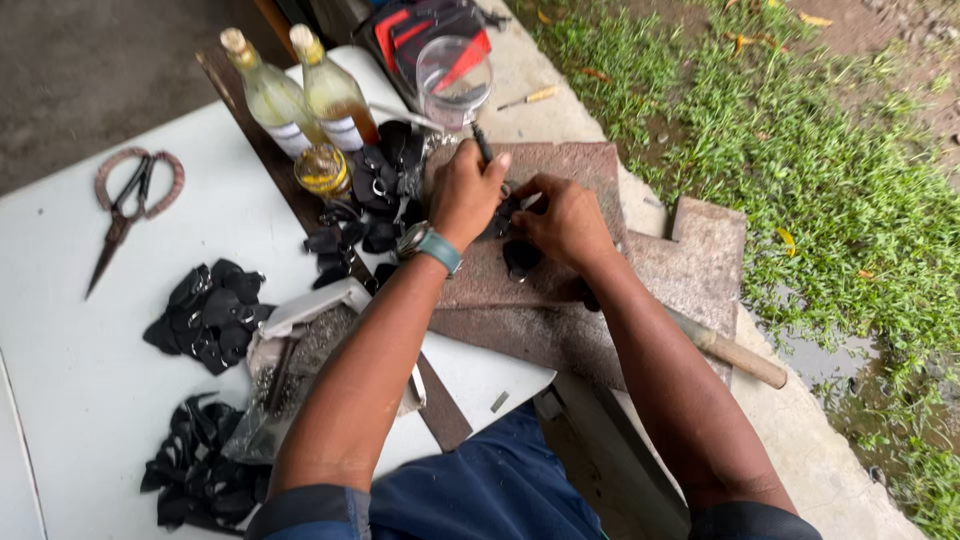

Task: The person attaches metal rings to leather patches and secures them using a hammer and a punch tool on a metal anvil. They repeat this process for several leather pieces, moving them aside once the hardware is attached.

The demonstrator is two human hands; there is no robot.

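Left hand [463,195] closed around a dark tool [482,143], tip down on the stone slab [560,290]; right hand [565,220] pinching a small black leather piece [520,257] flat on that slab, grip tight. Left of the slab: heap of black pieces [375,195], two bottles [300,95], a small jar [323,170]. Farther left on the white counter [60,330]: scissors [125,210], more black piles [210,315]. Beyond the slab, a clear cup [453,78]. Below it, a wooden handle [730,352].

Scissors [128,213], two bottles [300,95], grass [800,150]
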